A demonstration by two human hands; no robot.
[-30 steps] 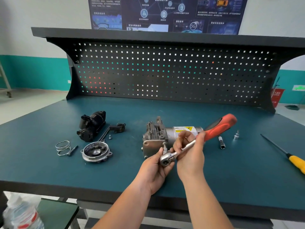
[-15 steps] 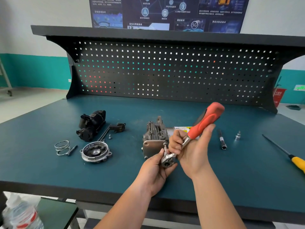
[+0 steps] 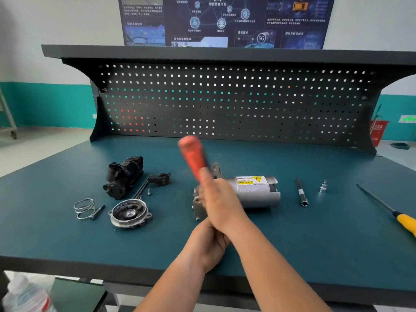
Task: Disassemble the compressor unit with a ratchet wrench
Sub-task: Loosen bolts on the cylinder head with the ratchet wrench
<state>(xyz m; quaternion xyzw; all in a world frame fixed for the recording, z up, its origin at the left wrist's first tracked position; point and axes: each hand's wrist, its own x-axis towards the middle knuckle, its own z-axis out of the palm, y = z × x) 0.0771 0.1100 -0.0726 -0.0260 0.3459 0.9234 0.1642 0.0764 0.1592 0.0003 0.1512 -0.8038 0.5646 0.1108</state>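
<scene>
Teal bench (image 3: 315, 244) carries the compressor (image 3: 252, 192) lying on its side at the middle, a round cover (image 3: 129, 212) and spring (image 3: 83, 208) to its left, a screwdriver (image 3: 403, 219) at the right edge. Near it, the right hand (image 3: 219, 199) is wrapped round the wrench (image 3: 191, 154), whose blurred red handle tilts up and left. The left hand (image 3: 209, 242) sits under the right, touching it; its grip cannot be told.
</scene>
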